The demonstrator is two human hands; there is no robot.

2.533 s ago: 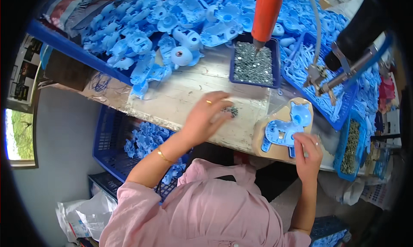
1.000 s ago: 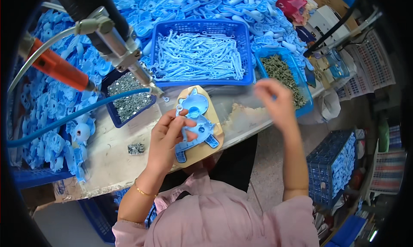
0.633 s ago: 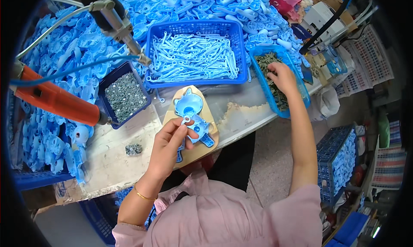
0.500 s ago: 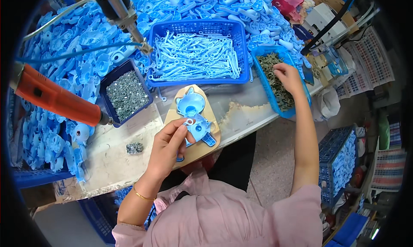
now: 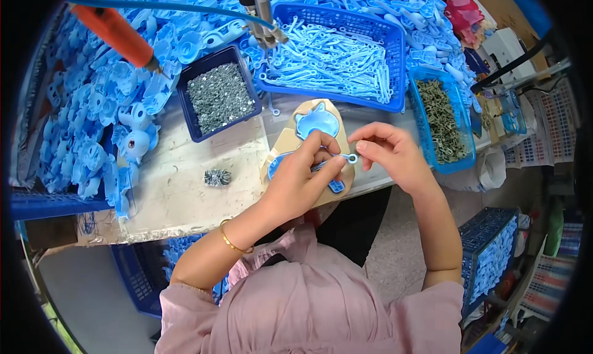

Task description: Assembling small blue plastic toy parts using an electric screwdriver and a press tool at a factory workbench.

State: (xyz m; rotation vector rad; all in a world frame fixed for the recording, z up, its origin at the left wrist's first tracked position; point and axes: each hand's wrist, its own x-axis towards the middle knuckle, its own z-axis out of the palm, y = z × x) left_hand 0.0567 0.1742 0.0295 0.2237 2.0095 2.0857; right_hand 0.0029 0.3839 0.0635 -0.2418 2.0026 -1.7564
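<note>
My left hand (image 5: 296,180) pinches a light blue plastic link rod (image 5: 351,159) with ring ends, one ring sticking out to the right past the fingertips. Close to that ring, my right hand (image 5: 395,156) has its thumb and forefinger pinched together; whatever they hold is too small to make out. Both hands hover over a tan board (image 5: 284,141), which bears blue animal-shaped plastic shell parts (image 5: 318,123). My left fingers partly cover the lower shell.
Behind the board stands a blue basket (image 5: 395,58) of link rods. A dark tray (image 5: 193,122) of small metal pieces is left, a light blue basket (image 5: 458,167) of small brownish pieces right. An orange power screwdriver (image 5: 117,30) hangs upper left. Blue plastic parts (image 5: 92,125) are heaped around.
My right hand has left the basket of small brownish pieces and come in beside my left hand. The link rod now points its ring to the right. The head view has shifted.
</note>
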